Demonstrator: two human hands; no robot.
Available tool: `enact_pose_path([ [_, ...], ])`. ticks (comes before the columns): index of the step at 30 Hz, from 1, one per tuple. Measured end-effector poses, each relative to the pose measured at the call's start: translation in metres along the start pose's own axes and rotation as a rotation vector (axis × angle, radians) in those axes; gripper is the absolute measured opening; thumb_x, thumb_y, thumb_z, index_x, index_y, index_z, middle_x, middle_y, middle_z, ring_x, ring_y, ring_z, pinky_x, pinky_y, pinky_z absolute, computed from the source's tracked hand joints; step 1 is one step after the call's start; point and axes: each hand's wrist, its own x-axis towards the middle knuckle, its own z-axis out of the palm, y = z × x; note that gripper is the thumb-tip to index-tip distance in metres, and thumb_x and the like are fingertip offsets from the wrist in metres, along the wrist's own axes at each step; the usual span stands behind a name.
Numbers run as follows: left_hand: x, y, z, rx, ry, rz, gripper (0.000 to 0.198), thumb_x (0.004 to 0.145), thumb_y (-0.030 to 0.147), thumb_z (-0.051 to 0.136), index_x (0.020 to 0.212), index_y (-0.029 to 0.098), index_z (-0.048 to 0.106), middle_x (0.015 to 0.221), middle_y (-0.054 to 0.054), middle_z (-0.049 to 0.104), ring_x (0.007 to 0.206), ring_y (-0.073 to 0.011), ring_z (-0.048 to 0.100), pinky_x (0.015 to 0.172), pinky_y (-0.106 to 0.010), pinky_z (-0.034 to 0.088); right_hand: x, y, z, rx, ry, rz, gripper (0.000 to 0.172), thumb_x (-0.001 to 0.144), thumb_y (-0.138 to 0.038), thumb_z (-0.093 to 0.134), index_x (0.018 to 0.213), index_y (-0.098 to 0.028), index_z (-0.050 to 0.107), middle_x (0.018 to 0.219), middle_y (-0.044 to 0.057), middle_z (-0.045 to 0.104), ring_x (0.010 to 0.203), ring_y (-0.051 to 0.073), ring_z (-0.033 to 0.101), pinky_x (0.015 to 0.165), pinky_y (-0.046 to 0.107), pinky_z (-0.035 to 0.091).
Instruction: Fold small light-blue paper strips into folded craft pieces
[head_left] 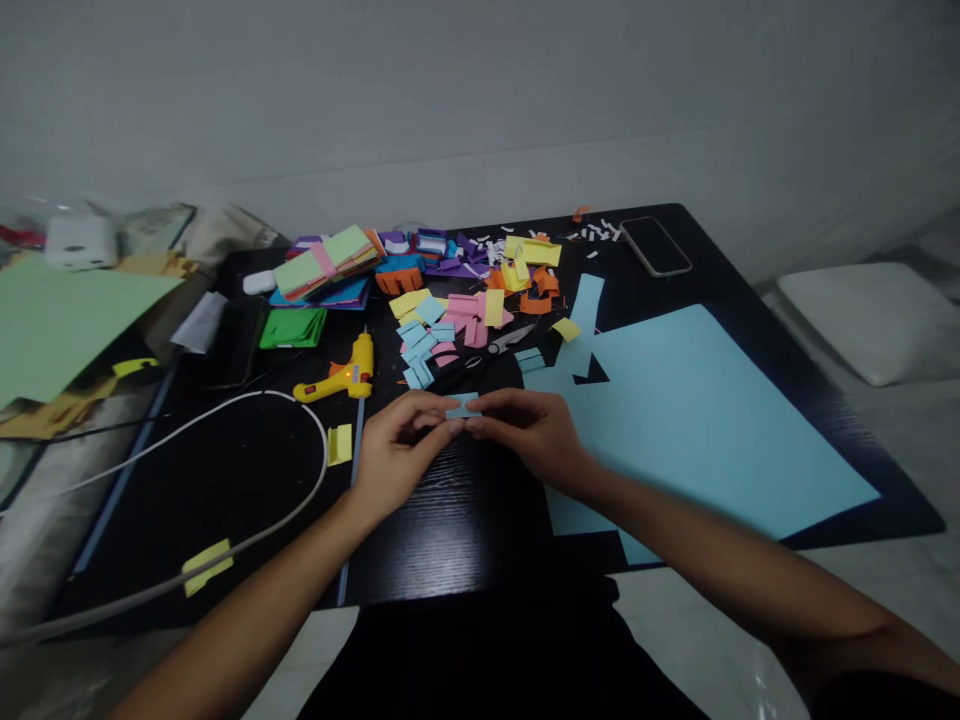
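Between both hands, a small piece of light blue paper (pixel 463 404) is pinched over the near middle of the black table. My left hand (pixel 401 440) grips its left end with thumb and fingers. At the right end, my right hand (pixel 536 430) pinches it the same way; the fingertips hide part of the paper. Just beyond the hands lie several folded light blue paper pieces (pixel 418 350) and scissors (pixel 511 340). Large light blue sheets (pixel 697 410) spread under and beside my right forearm.
A yellow glue gun (pixel 341 375) stands left of my left hand. A white cable (pixel 322 440) loops across the table's left side. Pink paper pieces (pixel 466 315), a stack of coloured paper (pixel 330 262) and green paper (pixel 292 327) lie behind. A phone (pixel 655 247) rests at the back right.
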Motion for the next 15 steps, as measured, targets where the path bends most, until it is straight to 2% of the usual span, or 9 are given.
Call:
enact_pose_path([
  [6, -0.0019, -0.0017, -0.0007, 0.101, 0.013, 0.02, 0.007, 0.094, 0.025, 0.075, 0.096, 0.021, 0.08, 0.087, -0.003, 0.077, 0.078, -0.0138, 0.072, 0.072, -0.025, 0.058, -0.0006, 0.0013, 0.0018, -0.062, 0.059, -0.092, 0.011, 0.082, -0.032, 0.087, 0.089, -0.024, 0.083, 0.093, 0.003, 0.082, 0.08, 0.016, 0.075, 0.082, 0.034, 0.064],
  [10, -0.0023, -0.0006, 0.0032, 0.049, 0.048, -0.027, 0.012, 0.093, 0.025, 0.076, 0.104, 0.02, 0.077, 0.084, -0.002, 0.077, 0.075, -0.014, 0.072, 0.072, -0.026, 0.06, -0.0021, -0.0004, 0.0036, -0.043, 0.069, -0.001, 0.018, 0.081, -0.036, 0.087, 0.089, -0.022, 0.078, 0.083, 0.002, 0.079, 0.075, 0.017, 0.075, 0.076, 0.034, 0.065],
  [13, -0.0017, 0.0014, 0.0061, -0.006, 0.075, -0.058, 0.022, 0.092, 0.024, 0.077, 0.113, 0.019, 0.074, 0.081, -0.001, 0.076, 0.074, -0.014, 0.073, 0.072, -0.026, 0.061, -0.0023, -0.0005, 0.0051, 0.004, 0.102, 0.036, 0.027, 0.079, -0.038, 0.089, 0.096, -0.021, 0.074, 0.083, 0.002, 0.078, 0.076, 0.018, 0.076, 0.072, 0.033, 0.066],
  [15, -0.0013, 0.0021, 0.0069, -0.007, 0.068, -0.072, 0.022, 0.092, 0.026, 0.077, 0.112, 0.018, 0.074, 0.08, -0.001, 0.075, 0.074, -0.0137, 0.073, 0.073, -0.026, 0.061, -0.0018, -0.0001, 0.0057, 0.02, 0.097, 0.043, 0.033, 0.079, -0.039, 0.089, 0.102, -0.021, 0.074, 0.085, 0.003, 0.078, 0.077, 0.019, 0.077, 0.072, 0.034, 0.066],
])
